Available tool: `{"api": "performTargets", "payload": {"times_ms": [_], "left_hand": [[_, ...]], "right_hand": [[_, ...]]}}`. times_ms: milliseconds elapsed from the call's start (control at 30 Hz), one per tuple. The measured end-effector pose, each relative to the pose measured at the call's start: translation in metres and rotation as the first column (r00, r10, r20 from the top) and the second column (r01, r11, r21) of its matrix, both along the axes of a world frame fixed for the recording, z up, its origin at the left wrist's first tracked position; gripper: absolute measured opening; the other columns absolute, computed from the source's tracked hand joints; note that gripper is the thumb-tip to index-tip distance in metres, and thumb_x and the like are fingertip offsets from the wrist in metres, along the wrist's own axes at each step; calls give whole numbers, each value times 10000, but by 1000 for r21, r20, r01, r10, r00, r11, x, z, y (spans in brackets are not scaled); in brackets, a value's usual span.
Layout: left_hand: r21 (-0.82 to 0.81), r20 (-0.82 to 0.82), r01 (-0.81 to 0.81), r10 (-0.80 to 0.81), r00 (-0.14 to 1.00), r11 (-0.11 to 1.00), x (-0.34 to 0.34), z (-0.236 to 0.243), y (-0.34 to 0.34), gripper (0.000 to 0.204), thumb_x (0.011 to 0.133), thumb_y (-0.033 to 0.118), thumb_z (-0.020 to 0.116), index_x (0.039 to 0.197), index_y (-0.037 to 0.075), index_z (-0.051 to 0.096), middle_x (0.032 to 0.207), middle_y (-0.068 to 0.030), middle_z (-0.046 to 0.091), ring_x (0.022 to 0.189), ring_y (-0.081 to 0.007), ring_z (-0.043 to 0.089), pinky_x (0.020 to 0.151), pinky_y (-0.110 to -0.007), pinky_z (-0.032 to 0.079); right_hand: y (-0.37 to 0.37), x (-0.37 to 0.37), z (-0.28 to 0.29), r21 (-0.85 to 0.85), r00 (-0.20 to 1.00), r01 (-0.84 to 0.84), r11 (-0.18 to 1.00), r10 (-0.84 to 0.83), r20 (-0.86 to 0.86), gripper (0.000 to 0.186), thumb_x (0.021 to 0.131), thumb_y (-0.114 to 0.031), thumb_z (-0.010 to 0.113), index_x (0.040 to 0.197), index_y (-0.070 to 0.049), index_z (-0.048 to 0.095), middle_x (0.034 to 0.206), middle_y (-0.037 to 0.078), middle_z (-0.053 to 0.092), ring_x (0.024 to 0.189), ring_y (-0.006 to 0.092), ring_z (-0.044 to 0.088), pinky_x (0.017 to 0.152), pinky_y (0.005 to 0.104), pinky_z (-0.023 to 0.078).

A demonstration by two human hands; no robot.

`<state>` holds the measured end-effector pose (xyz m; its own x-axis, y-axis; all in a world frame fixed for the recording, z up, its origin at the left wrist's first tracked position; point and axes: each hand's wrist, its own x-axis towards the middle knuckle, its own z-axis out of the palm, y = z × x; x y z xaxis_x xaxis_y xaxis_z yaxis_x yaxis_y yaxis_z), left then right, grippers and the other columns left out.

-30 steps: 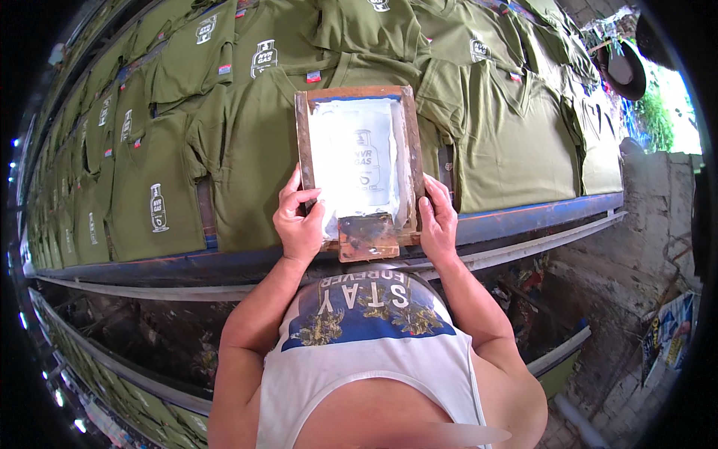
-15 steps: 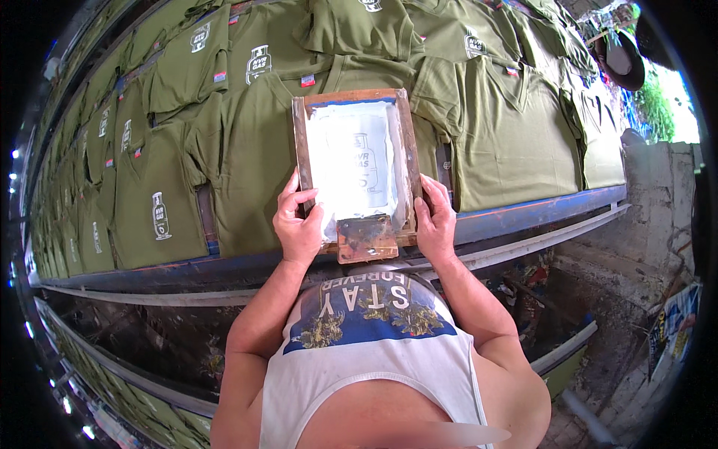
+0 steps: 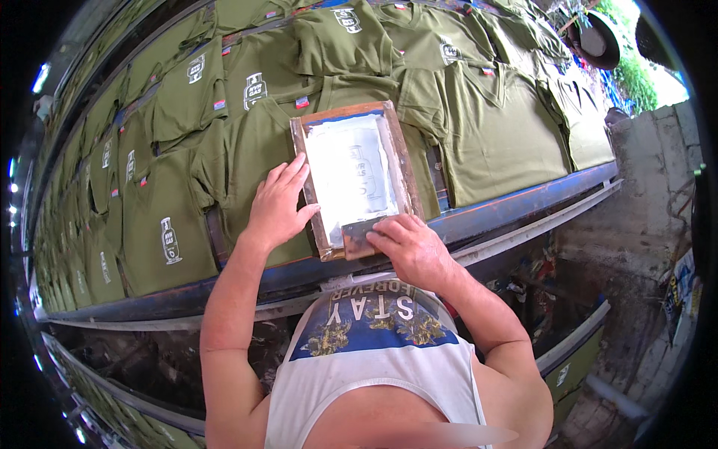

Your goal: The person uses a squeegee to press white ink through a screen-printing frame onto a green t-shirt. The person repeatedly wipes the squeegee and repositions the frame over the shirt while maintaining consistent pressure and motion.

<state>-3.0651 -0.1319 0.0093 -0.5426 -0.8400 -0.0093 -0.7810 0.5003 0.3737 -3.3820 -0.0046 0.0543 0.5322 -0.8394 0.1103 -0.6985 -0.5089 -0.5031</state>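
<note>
A wooden screen-printing frame [image 3: 399, 161] lies tilted slightly on a green T-shirt at the table's near edge. White ink lies on its mesh [image 3: 336, 161], where a gas-bottle design shows through. My left hand [image 3: 278, 200] rests along the frame's left rail, fingers stretched and thumb apart. At the near end of the frame, a squeegee [image 3: 357, 241] with a dark, ink-stained face lies across the mesh. My right hand [image 3: 413, 251] has its fingers curled over the squeegee's right part; the fingers hide that end.
Green T-shirts [image 3: 508, 135] lie in overlapping rows over the long table, several with a white printed bottle [image 3: 170, 241]. A blue table edge [image 3: 516, 198] and a metal rail [image 3: 538, 218] run along the near side. Concrete blocks [image 3: 651, 187] stand at right.
Both hands held the frame's sides before. The frame now sits turned a little anticlockwise, my left hand has flattened along its left rail, and my right hand has moved onto the squeegee.
</note>
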Motion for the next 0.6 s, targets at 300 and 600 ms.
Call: {"api": "performTargets", "payload": {"times_ms": [300,600], "left_hand": [[105,269,-14,-15,963,994,-24,33,-8,822,901,378,981,1545,-3,640,1786,-161,510,1444,-373,660,1167,-560,577],[128,294,29,-66,953,991,-25,28,-14,814,870,395,1004,1479,-12,646,1730,-187,543,1345,-371,730,1116,-539,612]], "right_hand": [[-61,7,26,220,998,-3,976,18,-64,382,910,60,663,1267,18,793,1209,222,773,1234,448,700,1122,533,567],[6,17,1,65,987,161,985,-161,-2,466,864,87,692,1303,-12,810,1250,148,763,1230,396,705,1102,503,585]]}}
